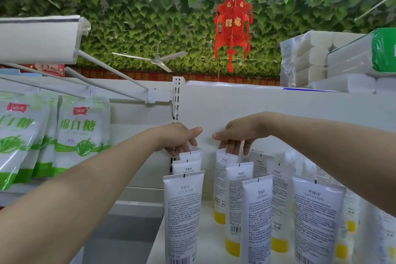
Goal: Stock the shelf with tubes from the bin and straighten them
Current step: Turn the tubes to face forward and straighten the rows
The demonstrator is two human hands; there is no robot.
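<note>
— Where do the tubes (pixel 256 221) stand?

— On the white shelf (pixel 205 231), caps down, in rows running from front to back. They have white bodies and yellow caps, and the printed backs face the camera. The front ones stand upright, and a few farther right lean a little.

— And the person's hands?

— Both reach over the rows to the far end, close to the back wall. The left hand (pixel 180 138) is at the last tube of the leftmost row (pixel 191 154). Its thumb sticks out to the right, clear of everything. Its fingers (pixel 174 150) bend down beside that tube's flat top, and their tips are hidden, so one cannot tell whether they grasp it.

— The right one?

— The right hand (pixel 237 135) is over the last tube of the next row (pixel 225 169). Its fingers (pixel 231 148) point down, fairly straight, and lie on the tube's top edge. The thumb points left and is free, so the hand touches the tube but does not grasp it. The two thumbs point at each other, apart.

— Anything else around?

— Sugar bags (pixel 81 126) hang to the left. Packs of paper rolls (pixel 310 60) sit on top of the unit at the right. Overhead are green leaves (pixel 128 17), a red lantern (pixel 233 28) and a fan (pixel 156 60).
</note>
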